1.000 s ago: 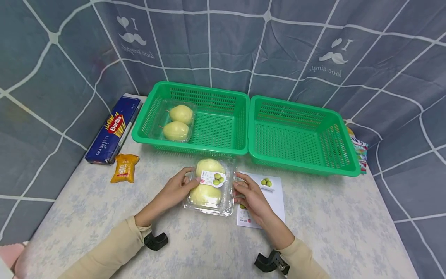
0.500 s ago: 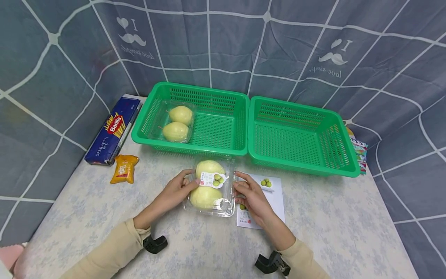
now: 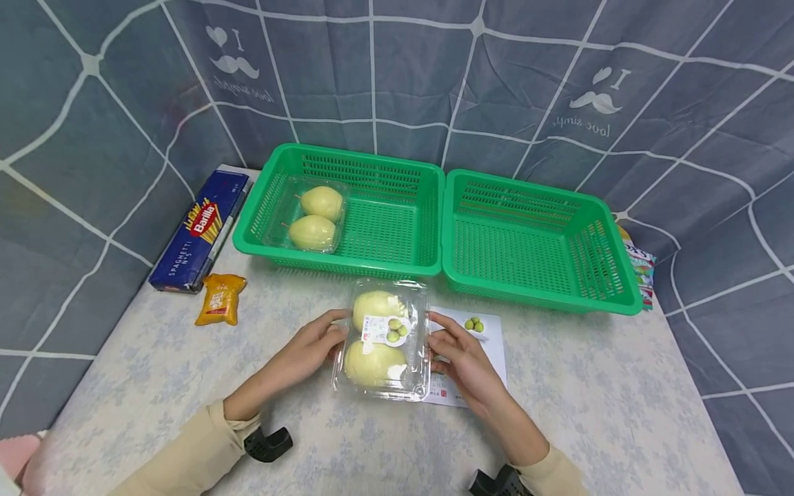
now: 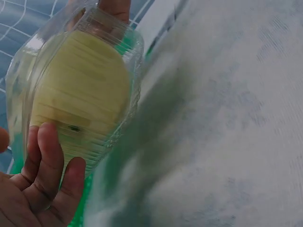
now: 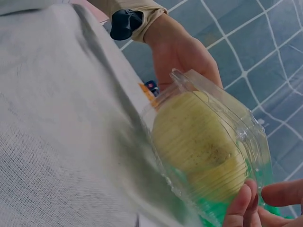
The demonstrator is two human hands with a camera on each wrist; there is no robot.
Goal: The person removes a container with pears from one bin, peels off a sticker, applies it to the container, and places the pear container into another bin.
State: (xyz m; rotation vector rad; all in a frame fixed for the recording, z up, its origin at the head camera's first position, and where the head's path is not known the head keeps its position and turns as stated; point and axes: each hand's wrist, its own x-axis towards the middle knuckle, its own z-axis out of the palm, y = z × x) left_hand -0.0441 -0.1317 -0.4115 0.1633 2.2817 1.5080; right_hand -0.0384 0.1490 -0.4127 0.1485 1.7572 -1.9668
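Both hands hold a clear plastic clamshell box [image 3: 418, 358] between them, in front of the green baskets. Inside lie two pale yellow pears [image 3: 375, 364], and a white label [image 3: 386, 331] with green fruit printed on it crosses the lid. My left hand [image 3: 309, 353] grips the box's left side, and my right hand [image 3: 464, 358] its right side. In the left wrist view, fingertips [image 4: 49, 142] touch the ribbed wall, and a shadow falls on the cloth below the raised box. Beneath my right hand lies a white sticker sheet [image 3: 493, 344], partly covered by hand and box.
A green basket [image 3: 397, 265] holds another clear box with two pears [image 3: 313, 233]. Beside it stands a second green basket [image 3: 540, 297]. At left lie a blue spaghetti box [image 3: 195, 234] and a small orange packet [image 3: 220, 299]; a colourful bag [image 3: 642, 272] sits far right.
The clamshell box has shifted slightly toward me and to the right, carried by both hands. My left thumb has slid off the lid's label to the box's side. The baskets have stayed put.
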